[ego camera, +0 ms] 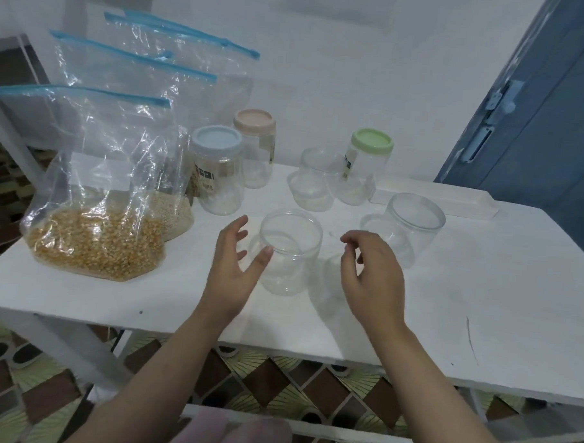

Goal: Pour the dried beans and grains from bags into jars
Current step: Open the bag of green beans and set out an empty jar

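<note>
The table (447, 312) at the centre of the frame looked painted white, matt and a little scuffed. On it, the open jar (289, 251) near the middle was clear, glossy plastic, as were the other jars behind it. Their lids, blue (216, 138), pink (254, 119) and green (372, 139), looked smooth matt plastic. At left, the bags (94, 186) were thin, crinkled, shiny clear film with blue zip strips. The floor (277, 381) at the bottom showed patterned tiles.

Single head view — looks forward and down, close over white table (481, 296), wide-angle.
</note>
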Action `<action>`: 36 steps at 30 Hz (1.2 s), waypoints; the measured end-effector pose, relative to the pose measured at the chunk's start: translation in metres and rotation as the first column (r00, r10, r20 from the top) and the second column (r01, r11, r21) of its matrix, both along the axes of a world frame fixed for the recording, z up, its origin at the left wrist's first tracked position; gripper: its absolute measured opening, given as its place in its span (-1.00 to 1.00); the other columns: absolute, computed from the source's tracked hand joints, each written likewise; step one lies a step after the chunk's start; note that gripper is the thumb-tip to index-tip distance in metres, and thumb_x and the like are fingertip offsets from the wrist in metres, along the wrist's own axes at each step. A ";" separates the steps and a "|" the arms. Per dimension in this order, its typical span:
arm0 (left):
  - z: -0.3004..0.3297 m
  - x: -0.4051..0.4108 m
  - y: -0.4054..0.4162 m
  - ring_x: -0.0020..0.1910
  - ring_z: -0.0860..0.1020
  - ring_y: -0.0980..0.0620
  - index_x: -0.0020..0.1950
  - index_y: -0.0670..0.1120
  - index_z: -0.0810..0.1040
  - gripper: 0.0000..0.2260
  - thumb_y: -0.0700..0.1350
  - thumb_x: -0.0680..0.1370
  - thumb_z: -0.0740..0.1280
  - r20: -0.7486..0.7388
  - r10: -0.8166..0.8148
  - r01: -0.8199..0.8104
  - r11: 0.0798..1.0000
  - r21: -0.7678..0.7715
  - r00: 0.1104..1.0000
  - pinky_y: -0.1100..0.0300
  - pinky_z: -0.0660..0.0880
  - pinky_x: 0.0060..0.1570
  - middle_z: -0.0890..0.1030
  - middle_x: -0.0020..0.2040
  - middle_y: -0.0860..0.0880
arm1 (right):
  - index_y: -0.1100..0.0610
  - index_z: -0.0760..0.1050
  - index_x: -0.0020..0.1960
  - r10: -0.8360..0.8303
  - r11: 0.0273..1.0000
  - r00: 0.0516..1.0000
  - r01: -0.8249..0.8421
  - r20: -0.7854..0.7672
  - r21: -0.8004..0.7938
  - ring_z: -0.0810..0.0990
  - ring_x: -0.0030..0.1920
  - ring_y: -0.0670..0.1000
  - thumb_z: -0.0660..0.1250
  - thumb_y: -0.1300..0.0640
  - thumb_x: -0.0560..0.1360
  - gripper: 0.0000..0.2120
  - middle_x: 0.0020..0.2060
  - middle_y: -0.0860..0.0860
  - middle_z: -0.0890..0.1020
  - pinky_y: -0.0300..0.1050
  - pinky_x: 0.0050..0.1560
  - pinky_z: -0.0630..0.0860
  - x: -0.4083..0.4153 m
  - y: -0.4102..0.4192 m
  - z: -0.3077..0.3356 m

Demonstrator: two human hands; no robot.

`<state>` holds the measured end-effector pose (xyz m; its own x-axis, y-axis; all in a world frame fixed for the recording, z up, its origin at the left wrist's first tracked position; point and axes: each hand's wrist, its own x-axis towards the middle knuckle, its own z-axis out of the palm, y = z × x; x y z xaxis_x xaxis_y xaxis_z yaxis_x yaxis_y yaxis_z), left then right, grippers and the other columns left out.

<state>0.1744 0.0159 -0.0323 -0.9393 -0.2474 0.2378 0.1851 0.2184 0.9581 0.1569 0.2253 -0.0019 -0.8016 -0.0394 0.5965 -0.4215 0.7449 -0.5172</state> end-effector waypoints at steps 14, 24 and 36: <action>0.061 0.042 -0.130 0.24 0.44 -0.12 0.15 0.28 0.39 -0.72 -0.11 0.59 0.25 -0.258 0.553 -0.566 0.824 0.029 0.792 -0.14 0.45 0.24 0.38 0.18 0.18 | 0.04 0.55 -0.03 0.393 0.887 0.919 -0.387 -0.028 -0.251 0.52 -0.08 -0.10 0.27 0.28 0.53 -0.83 -0.12 -0.20 0.58 -0.32 -0.06 0.41 -0.004 -0.140 0.063; 0.078 -0.026 -0.277 0.28 0.39 0.10 0.35 0.07 0.31 -0.70 0.02 0.64 0.26 -0.143 0.510 -0.514 0.858 0.010 0.848 0.45 0.37 0.18 0.27 0.39 0.05 | 0.06 0.48 0.23 0.327 0.852 0.940 -0.250 0.094 -0.461 0.49 0.03 -0.13 0.27 0.21 0.58 -0.76 0.17 -0.04 0.50 -0.17 0.12 0.47 -0.059 -0.281 0.071; 0.087 -0.103 -0.358 0.38 0.36 -0.03 0.57 0.07 0.05 -0.26 -0.04 0.54 0.43 0.041 0.244 -0.246 0.966 0.078 0.969 0.13 0.32 0.30 0.39 0.32 -0.03 | 0.01 0.25 0.50 0.325 0.769 0.893 -0.058 0.311 -0.637 0.52 -0.05 -0.18 0.31 0.15 0.59 -0.49 0.07 -0.04 0.57 -0.50 -0.08 0.41 -0.111 -0.332 0.073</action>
